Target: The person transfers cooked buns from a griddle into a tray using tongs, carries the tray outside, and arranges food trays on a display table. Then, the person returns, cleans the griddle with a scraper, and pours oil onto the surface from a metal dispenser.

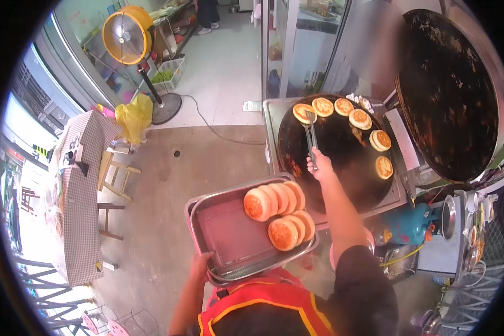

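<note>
My right hand (320,164) is closed round the handle of metal tongs (312,137) over a round black griddle (341,168). The tips of the tongs are at a browned flatbread (304,113) on the griddle's far left edge. Several more flatbreads (360,119) lie in an arc along the far and right edge. My left hand (200,265) grips the near left corner of a metal tray (229,275), its fingers partly hidden by the rim. Two rows of flatbreads (283,233) lean on one another in the tray's right side.
The griddle's round lid (448,95) stands raised at the right. A teal gas cylinder (411,224) is below the griddle. A yellow fan (127,35) stands at the far left, near a checked table (81,201) and wooden stools (120,176). Another person's legs (207,14) show at the back.
</note>
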`<state>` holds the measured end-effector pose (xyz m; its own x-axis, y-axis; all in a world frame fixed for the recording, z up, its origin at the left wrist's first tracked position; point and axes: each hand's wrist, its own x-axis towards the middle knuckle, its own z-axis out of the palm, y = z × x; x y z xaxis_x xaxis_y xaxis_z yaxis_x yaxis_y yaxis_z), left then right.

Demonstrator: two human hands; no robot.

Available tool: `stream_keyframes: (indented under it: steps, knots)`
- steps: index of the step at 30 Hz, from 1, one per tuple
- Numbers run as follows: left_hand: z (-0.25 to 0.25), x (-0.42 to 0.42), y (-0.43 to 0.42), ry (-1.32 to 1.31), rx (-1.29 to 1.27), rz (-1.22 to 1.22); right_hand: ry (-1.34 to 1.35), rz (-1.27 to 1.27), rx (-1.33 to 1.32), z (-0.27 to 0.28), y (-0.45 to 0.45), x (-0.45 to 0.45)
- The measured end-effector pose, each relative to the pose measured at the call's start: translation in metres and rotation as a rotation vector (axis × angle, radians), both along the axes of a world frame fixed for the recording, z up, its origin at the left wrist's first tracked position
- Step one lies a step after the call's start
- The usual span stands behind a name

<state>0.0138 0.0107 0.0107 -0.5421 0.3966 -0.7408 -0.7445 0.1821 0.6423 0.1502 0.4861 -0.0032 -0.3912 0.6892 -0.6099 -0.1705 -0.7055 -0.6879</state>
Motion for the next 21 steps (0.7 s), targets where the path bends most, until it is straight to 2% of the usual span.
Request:
stream_keyframes:
  steps: [1,6,8,9,10,11,12,14,17,20,21]
  knots:
    - [-0.001,-0.001,0.002,-0.005,-0.009,0.004,0.028,-0.036,-0.019,-0.002,0.007,-0.008]
    - [0.013,0.0,0.005,0.024,-0.025,0.003,-0.201,-0.046,0.174,0.017,-0.005,0.007]
    - [0.008,-0.002,0.001,0.018,-0.015,-0.02,-0.37,0.064,0.387,0.024,-0.013,0.041]
    - [0.006,-0.003,0.0,0.016,-0.008,-0.032,-0.677,0.093,0.834,0.019,-0.012,0.063]
    - [0.005,-0.004,0.001,0.01,-0.005,-0.028,-0.98,0.122,1.283,0.038,-0.024,0.07]
    - [0.005,-0.004,0.001,0.004,-0.006,-0.025,-1.325,0.218,1.245,0.059,-0.037,0.08]
    - [0.004,-0.004,0.0,-0.001,-0.007,-0.024,-1.462,0.222,1.429,0.061,-0.04,0.092]
    - [-0.01,-0.008,-0.004,-0.009,0.02,-0.013,-1.607,0.387,1.483,0.068,-0.044,0.107]
    - [-0.013,-0.009,-0.007,0.029,0.048,-0.043,-1.703,0.447,1.782,0.06,-0.043,0.125]
    - [0.008,-0.005,-0.001,0.077,0.016,-0.074,-1.697,0.533,1.792,0.076,-0.068,0.144]
    - [0.015,-0.003,0.001,0.09,0.0,-0.082,-1.631,0.521,1.666,0.082,-0.081,0.149]
